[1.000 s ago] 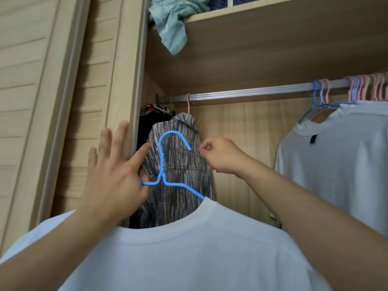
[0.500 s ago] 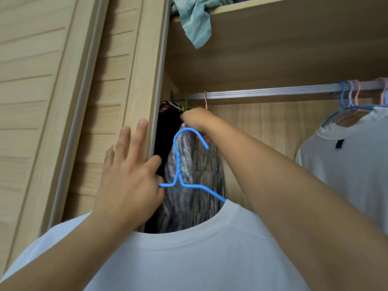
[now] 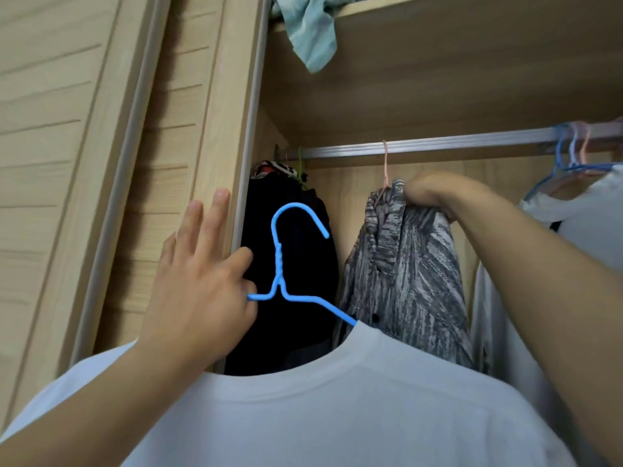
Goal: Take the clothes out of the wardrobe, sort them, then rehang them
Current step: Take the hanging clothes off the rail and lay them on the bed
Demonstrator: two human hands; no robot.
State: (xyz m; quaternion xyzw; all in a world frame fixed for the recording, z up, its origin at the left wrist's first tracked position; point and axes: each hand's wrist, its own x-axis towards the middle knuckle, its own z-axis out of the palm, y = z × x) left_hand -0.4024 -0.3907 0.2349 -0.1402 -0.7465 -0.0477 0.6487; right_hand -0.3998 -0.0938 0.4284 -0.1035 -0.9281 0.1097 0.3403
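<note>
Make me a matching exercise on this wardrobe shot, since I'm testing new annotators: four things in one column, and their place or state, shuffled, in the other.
Things:
1. blue hanger
2. grey patterned shirt
3. teal cloth
4. black garment

Places or states:
A. droops over the top shelf's edge
B. hangs at the rail's far left end
C. held by the left hand, off the rail, carrying a white T-shirt
D. gripped near its collar by the right hand

Pairs: 1-C, 2-D, 3-A, 4-B
</note>
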